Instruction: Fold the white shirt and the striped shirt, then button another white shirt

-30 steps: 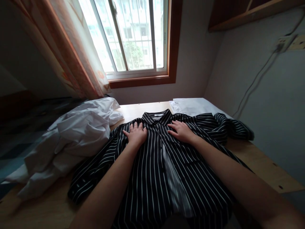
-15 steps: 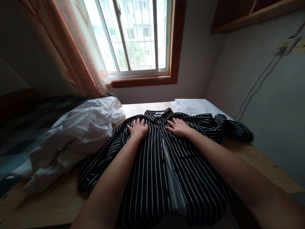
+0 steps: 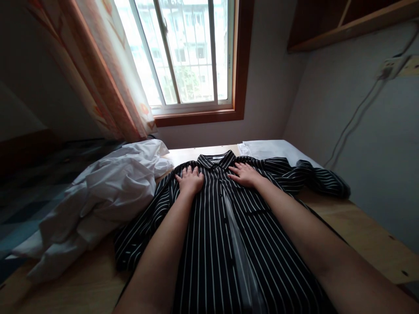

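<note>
A black shirt with white stripes (image 3: 209,226) lies front up on the wooden table, its collar (image 3: 216,159) at the far end. Its front placket gapes below the chest and shows a pale inside. My left hand (image 3: 190,179) rests flat on the chest left of the collar, fingers spread. On the other side of the collar, my right hand (image 3: 245,174) also lies flat with its fingers apart. The left sleeve in view runs down beside my left forearm; the right one stretches out toward the wall, partly bunched.
Crumpled white cloth (image 3: 121,183) is heaped on the left of the table (image 3: 366,231). Folded white fabric (image 3: 271,148) lies at the back right. Beyond are a window (image 3: 186,56) and an orange-patterned curtain (image 3: 108,83). A cable (image 3: 353,113) hangs from a wall socket.
The camera view has tilted up slightly. The shirt's lower part has come nearer to me and its hem is now out of frame. Both hands stay flat beside the collar.
</note>
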A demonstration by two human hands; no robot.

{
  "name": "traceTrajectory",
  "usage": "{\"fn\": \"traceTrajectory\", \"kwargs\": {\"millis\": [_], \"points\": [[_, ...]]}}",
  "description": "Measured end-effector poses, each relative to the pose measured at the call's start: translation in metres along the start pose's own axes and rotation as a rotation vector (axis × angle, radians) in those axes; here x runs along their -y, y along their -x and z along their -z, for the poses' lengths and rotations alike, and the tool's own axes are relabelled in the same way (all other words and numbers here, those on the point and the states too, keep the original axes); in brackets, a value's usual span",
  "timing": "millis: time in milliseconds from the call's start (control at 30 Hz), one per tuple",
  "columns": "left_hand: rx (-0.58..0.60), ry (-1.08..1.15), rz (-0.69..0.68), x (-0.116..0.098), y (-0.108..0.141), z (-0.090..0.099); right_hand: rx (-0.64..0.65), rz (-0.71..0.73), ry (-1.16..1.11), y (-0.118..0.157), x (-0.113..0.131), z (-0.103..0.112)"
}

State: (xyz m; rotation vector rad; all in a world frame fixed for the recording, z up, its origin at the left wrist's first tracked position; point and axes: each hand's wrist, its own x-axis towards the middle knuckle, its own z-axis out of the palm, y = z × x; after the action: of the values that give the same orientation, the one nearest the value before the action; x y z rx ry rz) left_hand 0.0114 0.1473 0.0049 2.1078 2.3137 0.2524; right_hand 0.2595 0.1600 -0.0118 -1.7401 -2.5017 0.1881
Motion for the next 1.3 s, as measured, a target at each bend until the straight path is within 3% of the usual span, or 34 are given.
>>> {"fn": "traceTrajectory", "kwargs": {"millis": [100,167,267,367,433,633,1133,1300], "points": [[-0.17,-0.005,-0.053,-0.001,0.007,0.002,-0.008,-0.014,0.007,-0.002,0.0,-0.001],[-0.24,-0.006,-0.21,-0.001,0.012,0.005,-0.004,-0.015,0.015,-0.002,0.0,-0.001],[-0.171,0.005,-0.461,-0.002,0.021,0.011,-0.001,-0.01,0.025,-0.002,0.0,-0.002],[-0.108,0.037,-0.539,-0.01,0.027,0.012,-0.014,-0.008,0.027,-0.001,0.0,-0.003],[-0.122,0.067,-0.534,-0.018,0.029,0.007,-0.026,-0.013,0.032,-0.001,0.001,-0.003],[-0.111,0.044,-0.338,-0.034,0.023,-0.008,-0.033,-0.035,0.04,0.002,0.008,-0.003],[0.015,0.101,-0.407,-0.025,0.011,-0.007,-0.112,-0.042,-0.03,0.013,0.014,0.001],[-0.094,0.295,-0.397,-0.021,0.009,-0.005,-0.256,0.038,-0.057,0.014,0.014,0.0]]}}
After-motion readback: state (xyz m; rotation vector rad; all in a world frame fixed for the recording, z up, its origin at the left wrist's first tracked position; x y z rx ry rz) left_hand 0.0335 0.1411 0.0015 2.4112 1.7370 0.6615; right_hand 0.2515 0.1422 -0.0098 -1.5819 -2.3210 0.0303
